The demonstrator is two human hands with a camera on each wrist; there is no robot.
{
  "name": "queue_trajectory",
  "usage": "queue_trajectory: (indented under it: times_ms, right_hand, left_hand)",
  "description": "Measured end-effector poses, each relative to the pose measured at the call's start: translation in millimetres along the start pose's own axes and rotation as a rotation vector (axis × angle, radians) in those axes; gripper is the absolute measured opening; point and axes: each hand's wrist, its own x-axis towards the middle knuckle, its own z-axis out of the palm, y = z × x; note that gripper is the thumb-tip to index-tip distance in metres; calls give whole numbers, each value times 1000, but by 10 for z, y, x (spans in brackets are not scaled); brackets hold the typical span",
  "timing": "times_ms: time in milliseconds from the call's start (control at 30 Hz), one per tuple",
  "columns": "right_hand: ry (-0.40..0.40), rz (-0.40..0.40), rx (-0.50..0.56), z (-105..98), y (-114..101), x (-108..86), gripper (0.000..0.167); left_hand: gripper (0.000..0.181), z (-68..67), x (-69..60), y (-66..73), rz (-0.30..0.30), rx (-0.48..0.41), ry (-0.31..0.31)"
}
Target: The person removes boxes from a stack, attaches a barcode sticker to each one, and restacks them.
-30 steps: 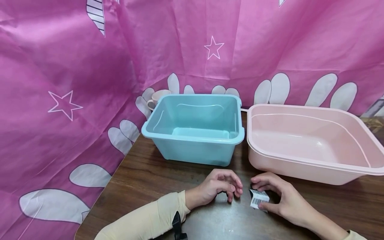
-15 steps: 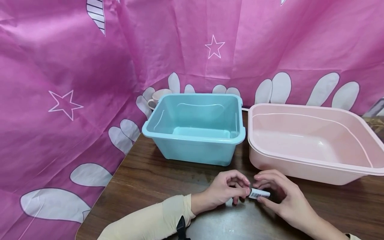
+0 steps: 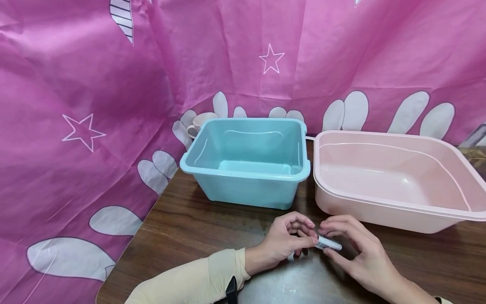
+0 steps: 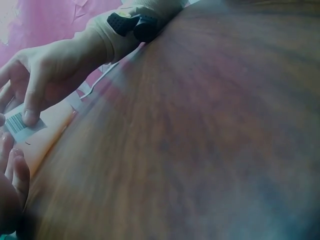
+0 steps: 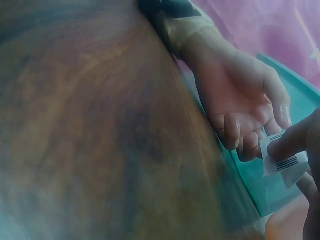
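Observation:
In the head view, a small white piece with a printed barcode point(image 3: 328, 243) is held between both hands just above the table. My left hand point(image 3: 282, 240) pinches its left end between thumb and index finger. My right hand point(image 3: 360, 249) grips the other end, thumb below and fingers curled over the top. The right thumb presses on the barcode face of the white piece point(image 5: 279, 160) in the right wrist view. From the left wrist, the white piece point(image 4: 18, 125) shows beneath the right thumb, with the left fingertips point(image 4: 19, 170) close by. Whether it is a box or folded label is unclear.
Behind the hands stand a light blue bin point(image 3: 247, 190) and, to its right, a pale pink basin point(image 3: 379, 211). A pale cup point(image 3: 203, 119) sits behind the blue bin. Pink printed cloth point(image 3: 228, 50) hangs around the dark wooden table point(image 3: 171, 228).
The left hand has moved right and taken hold of the white piece's left end. The piece has turned, so less of its barcode faces show. The right hand has kept its hold.

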Motion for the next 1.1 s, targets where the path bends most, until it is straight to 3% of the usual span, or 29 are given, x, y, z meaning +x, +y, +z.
queue_trajectory:
  times_ms: [367, 533, 733, 1100]
  right_hand:
    - [22, -43, -45, 14, -21, 42, 40]
    - [23, -62, -41, 28, -29, 61, 38]
    - [22, -66, -56, 36, -28, 58, 39]
    - [27, -76, -55, 40, -37, 79, 40]
  left_hand:
    - [29, 19, -7, -24, 39, 34, 33]
    - [29, 36, -12, -45, 118, 61, 3]
    - [26, 42, -11, -70, 184, 78, 20]
    - [23, 47, -20, -66, 220, 105, 6]
